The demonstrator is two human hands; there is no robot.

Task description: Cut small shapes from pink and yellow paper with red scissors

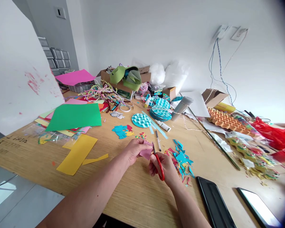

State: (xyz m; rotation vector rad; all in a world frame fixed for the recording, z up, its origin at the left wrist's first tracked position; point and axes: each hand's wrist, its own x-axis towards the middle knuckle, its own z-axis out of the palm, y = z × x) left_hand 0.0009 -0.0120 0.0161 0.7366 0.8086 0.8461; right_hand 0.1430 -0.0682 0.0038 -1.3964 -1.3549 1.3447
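My left hand [135, 150] pinches a small piece of pink paper [146, 153] above the middle of the table. Red-handled scissors [160, 167] are gripped in my right hand [165, 166], with their blades pointing up and away at the right edge of the paper. Beyond the hands lie blue fish-shaped cutouts [120, 131] with red and yellow pieces beside them. A pen [158, 141] rests just past the scissors. To the right of my right hand is a loose heap of blue, red and yellow paper scraps [182, 158].
Green paper [74, 117] tops a stack at left, near yellow paper strips [77, 154]. Textured blue discs [141, 120], a glue bottle [163, 125] and a grey cylinder [182, 107] stand farther back. Two phones [213, 201] lie at front right, beyond them a long green stick [222, 147].
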